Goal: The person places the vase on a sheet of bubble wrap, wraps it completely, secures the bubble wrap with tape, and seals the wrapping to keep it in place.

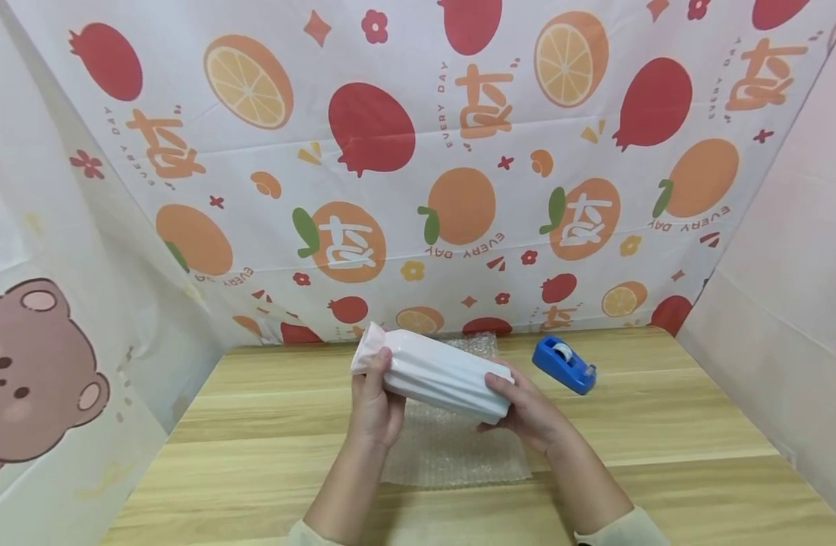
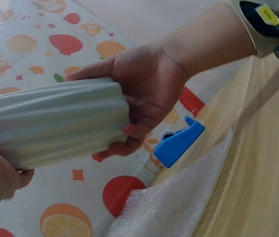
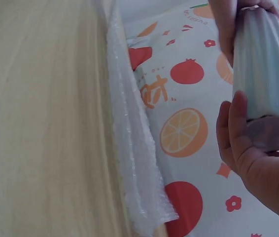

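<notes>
A white vase [image 1: 438, 371] with slanting ridges is held tilted in the air, its flared pinkish mouth toward the left and its base toward the right. My left hand [image 1: 378, 406] grips it just below the mouth, thumb over the near side. At the other end my right hand [image 1: 527, 406] holds the base, with the thumb on the side and fingers beneath. In the right wrist view the vase's underside [image 3: 272, 132] shows between the right fingers. Below the vase, a sheet of bubble wrap [image 1: 452, 455] lies on the wooden table [image 1: 275, 432].
A blue tape dispenser [image 1: 564, 365] with a roll of tape stands at the table's back right, beyond the right hand. A fruit-print cloth [image 1: 404, 205] hangs along the back edge. At the left hangs a cloth with a bear print [image 1: 36, 371].
</notes>
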Tool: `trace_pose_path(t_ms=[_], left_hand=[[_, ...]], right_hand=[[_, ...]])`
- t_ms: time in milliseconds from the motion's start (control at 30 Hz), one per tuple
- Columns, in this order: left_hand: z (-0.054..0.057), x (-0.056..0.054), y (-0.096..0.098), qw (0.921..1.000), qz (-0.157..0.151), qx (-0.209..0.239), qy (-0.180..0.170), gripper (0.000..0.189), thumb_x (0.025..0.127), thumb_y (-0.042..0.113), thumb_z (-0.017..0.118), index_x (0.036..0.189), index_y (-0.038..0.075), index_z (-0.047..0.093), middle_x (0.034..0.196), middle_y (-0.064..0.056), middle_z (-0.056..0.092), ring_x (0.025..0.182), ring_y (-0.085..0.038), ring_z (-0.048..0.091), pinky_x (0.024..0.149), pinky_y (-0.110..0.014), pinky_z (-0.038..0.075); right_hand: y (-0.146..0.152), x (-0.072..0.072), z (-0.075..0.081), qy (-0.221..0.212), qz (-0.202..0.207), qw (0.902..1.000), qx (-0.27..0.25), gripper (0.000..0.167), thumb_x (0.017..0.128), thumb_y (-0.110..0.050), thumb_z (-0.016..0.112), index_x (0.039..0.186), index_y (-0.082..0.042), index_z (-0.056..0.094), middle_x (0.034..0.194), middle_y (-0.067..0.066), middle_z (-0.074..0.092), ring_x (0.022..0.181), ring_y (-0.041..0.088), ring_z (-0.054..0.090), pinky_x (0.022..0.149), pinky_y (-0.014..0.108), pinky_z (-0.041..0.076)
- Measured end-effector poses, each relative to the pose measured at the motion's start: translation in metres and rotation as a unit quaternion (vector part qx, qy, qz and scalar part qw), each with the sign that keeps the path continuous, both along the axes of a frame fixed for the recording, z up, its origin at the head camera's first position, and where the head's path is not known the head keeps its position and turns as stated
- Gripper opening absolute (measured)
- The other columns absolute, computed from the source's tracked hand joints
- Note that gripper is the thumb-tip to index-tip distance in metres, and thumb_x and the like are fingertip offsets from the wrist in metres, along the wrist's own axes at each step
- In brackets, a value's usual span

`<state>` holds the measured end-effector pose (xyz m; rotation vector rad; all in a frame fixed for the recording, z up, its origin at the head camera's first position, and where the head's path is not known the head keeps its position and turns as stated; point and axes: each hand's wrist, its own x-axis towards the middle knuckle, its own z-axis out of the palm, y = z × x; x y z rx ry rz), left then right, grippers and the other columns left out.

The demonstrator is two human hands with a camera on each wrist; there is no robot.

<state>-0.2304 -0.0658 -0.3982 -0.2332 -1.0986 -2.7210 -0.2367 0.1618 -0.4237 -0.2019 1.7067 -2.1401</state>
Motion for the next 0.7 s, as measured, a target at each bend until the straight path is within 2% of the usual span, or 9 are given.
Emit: trace_pose_path(t_ms=[67,167,267,367,533,600,700], left_hand=[[0.0,-0.002,-0.002,0.9995,0.007,-0.023,-0.019,0.037,0.093,0.013,0.06,0.128,0.015,0.052,0.109,0.002,0.06,0.095,-0.009,0.059,0.09,-0.024,0.046],[0.002,-0.006,-0.008,0.9951,0.006,-0.084,-0.052,0.038,0.092,0.01,0.061,0.128,0.008,0.05,0.107,0.002,0.059,0.092,-0.009,0.058,0.086,-0.025,0.048],[0.001,-0.009,-0.022,0.9818,-0.024,-0.17,-0.08,0.042,0.091,0.008,0.063,0.13,0.004,0.05,0.102,0.002,0.059,0.087,-0.009,0.057,0.078,-0.024,0.047],[-0.002,-0.013,-0.038,0.9594,-0.07,-0.256,-0.094,0.049,0.088,0.004,0.065,0.134,0.002,0.048,0.1,0.0,0.059,0.083,-0.011,0.056,0.071,-0.023,0.046],[-0.012,-0.021,-0.062,0.9103,-0.134,-0.384,-0.08,0.064,0.084,0.004,0.072,0.141,0.003,0.043,0.109,-0.007,0.06,0.087,-0.015,0.059,0.072,-0.026,0.05],[-0.017,-0.025,-0.07,0.8893,-0.152,-0.426,-0.067,0.067,0.083,0.007,0.075,0.142,0.003,0.043,0.113,-0.01,0.061,0.092,-0.017,0.061,0.077,-0.028,0.053],[-0.022,-0.03,-0.079,0.8602,-0.179,-0.475,-0.049,0.067,0.081,0.01,0.079,0.139,0.003,0.046,0.117,-0.014,0.062,0.096,-0.021,0.063,0.081,-0.031,0.054]], right_hand=[[0.003,-0.002,0.001,0.014,-0.017,0.9997,0.006,0.058,0.098,-0.037,0.057,0.146,-0.015,0.034,0.127,0.014,0.045,0.105,0.03,0.053,0.076,0.042,0.056],[0.01,-0.005,0.004,0.025,-0.041,0.9987,0.019,0.056,0.096,-0.035,0.059,0.143,-0.013,0.037,0.128,0.014,0.046,0.103,0.03,0.054,0.075,0.043,0.056],[0.017,-0.008,0.005,0.027,-0.055,0.9975,0.036,0.055,0.095,-0.031,0.063,0.142,-0.014,0.04,0.131,0.014,0.046,0.105,0.03,0.053,0.078,0.044,0.055],[0.024,-0.011,0.006,0.026,-0.059,0.9956,0.068,0.057,0.092,-0.028,0.068,0.141,-0.016,0.042,0.136,0.014,0.044,0.11,0.031,0.051,0.083,0.042,0.054],[0.034,-0.016,0.0,0.039,-0.03,0.9896,0.135,0.067,0.086,-0.027,0.075,0.144,-0.018,0.042,0.139,0.014,0.043,0.117,0.032,0.047,0.088,0.038,0.052],[0.037,-0.018,-0.005,0.061,-0.011,0.9839,0.168,0.068,0.084,-0.027,0.077,0.143,-0.018,0.044,0.138,0.014,0.045,0.118,0.032,0.047,0.089,0.037,0.051],[0.039,-0.021,-0.012,0.1,0.014,0.97,0.221,0.069,0.081,-0.03,0.08,0.14,-0.018,0.048,0.134,0.012,0.051,0.116,0.03,0.049,0.089,0.037,0.05]])
